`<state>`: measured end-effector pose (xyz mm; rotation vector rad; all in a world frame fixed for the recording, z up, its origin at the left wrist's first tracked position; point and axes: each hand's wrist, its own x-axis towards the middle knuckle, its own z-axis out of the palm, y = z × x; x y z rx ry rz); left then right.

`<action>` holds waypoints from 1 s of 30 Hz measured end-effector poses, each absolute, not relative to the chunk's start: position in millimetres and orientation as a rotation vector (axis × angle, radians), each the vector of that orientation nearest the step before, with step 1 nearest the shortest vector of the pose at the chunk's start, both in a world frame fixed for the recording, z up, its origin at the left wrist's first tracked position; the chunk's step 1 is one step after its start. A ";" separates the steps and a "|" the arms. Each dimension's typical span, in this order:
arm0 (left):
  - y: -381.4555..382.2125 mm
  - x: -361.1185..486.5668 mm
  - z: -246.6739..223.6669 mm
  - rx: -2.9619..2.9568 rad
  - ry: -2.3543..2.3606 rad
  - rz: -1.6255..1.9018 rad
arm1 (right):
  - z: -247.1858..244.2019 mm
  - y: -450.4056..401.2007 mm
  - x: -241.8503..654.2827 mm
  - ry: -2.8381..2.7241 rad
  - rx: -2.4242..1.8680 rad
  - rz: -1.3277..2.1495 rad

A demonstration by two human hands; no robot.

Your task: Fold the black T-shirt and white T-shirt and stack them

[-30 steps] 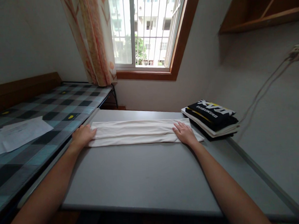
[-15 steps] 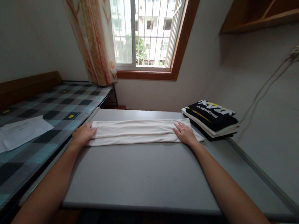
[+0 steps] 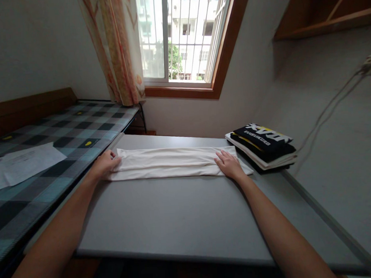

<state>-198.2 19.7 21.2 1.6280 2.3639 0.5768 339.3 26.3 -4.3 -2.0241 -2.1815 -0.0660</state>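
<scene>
A white garment, folded lengthwise into a long narrow strip, lies across the far part of the grey table. My left hand is at the strip's left end, fingers curled around the edge of the cloth. At the right end, my right hand rests flat on the cloth with its fingers spread. Just right of that hand sits a stack of folded clothes, topped by a black one with white and yellow print.
A bed with a checked cover runs along the table's left side, with white paper sheets on it. Behind the table are a barred window and a patterned curtain. A cable hangs on the right wall.
My left hand's fingers have curled onto the left end of the cloth, which has shifted slightly right. My right hand has stayed flat on the right end.
</scene>
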 end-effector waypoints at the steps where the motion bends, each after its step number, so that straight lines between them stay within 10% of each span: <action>1: 19.3 -197.7 21.3 1.653 2.360 0.571 | -4.5 26.4 339.3 -2.178 -2.025 -0.067; 20: 10.8 -171.5 68.4 1.538 1.769 0.890 | -8.4 27.0 340.6 -2.174 -2.004 -0.091; 30: 22.7 -56.4 59.7 2.252 2.089 0.045 | -6.9 24.3 338.9 -2.168 -2.012 -0.096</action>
